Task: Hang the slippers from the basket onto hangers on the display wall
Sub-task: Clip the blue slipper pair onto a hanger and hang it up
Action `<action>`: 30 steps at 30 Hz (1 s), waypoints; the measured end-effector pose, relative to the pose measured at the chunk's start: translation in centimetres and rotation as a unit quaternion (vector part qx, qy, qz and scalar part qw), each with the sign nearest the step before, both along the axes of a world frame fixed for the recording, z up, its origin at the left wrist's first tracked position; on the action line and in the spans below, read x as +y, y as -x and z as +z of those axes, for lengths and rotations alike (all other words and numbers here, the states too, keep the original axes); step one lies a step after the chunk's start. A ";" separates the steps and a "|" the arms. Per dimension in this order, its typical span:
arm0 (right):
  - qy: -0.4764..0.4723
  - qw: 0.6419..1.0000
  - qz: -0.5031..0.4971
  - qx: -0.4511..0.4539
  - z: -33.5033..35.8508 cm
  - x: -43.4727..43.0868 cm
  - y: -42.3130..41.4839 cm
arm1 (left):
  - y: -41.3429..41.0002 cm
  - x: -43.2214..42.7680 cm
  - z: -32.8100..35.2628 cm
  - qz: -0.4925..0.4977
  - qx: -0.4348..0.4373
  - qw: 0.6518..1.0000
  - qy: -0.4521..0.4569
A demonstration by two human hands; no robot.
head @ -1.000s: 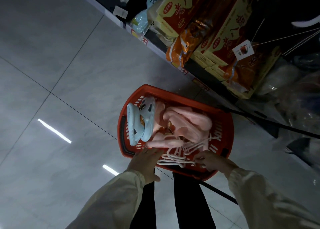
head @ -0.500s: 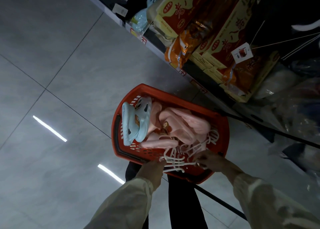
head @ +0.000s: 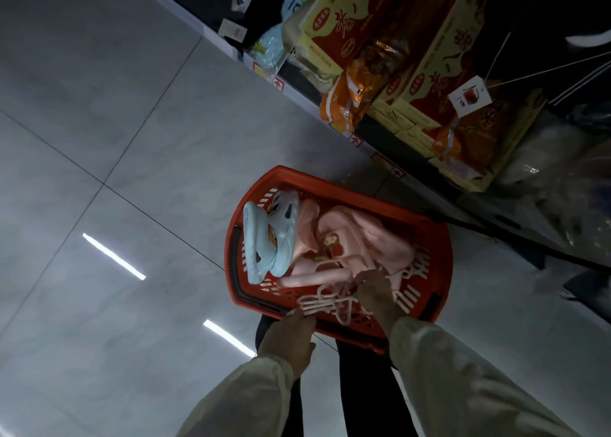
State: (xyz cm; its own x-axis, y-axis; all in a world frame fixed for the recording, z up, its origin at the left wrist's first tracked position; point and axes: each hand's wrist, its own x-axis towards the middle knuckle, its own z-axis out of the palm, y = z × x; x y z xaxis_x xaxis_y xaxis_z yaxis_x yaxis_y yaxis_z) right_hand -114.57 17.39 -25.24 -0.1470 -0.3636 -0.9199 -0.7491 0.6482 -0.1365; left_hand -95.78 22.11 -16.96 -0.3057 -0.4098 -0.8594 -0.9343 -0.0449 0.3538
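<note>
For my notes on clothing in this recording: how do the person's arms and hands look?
Both arms are in long, loose, pale beige sleeves, left sleeve and right sleeve alike, gathered at the wrist. The left hand and right hand are bare, without gloves; no watch or ring shows.

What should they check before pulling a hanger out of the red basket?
1. Left hand and right hand at the hangers: ok.
2. Hangers untangled: not ok, they lie in a tangle.
3. Grip on just one hanger: cannot tell.
4. Slippers ready in the basket: ok, blue slippers and pink slippers.
5. Free hook on the wall: cannot tell.
</note>
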 end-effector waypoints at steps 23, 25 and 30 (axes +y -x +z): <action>0.075 0.936 -0.177 -0.294 1.1 -2.2 -6.9 | -2.4 -4.4 0.5 -0.016 -0.111 0.991 0.069; 0.126 0.944 -0.142 -0.269 0.9 -3.0 -7.6 | -2.8 -5.4 1.1 -0.043 -0.130 0.985 0.106; 0.213 0.951 -0.127 -0.185 1.7 -6.9 -10.1 | -4.1 -6.6 1.8 -0.030 -0.184 0.970 0.154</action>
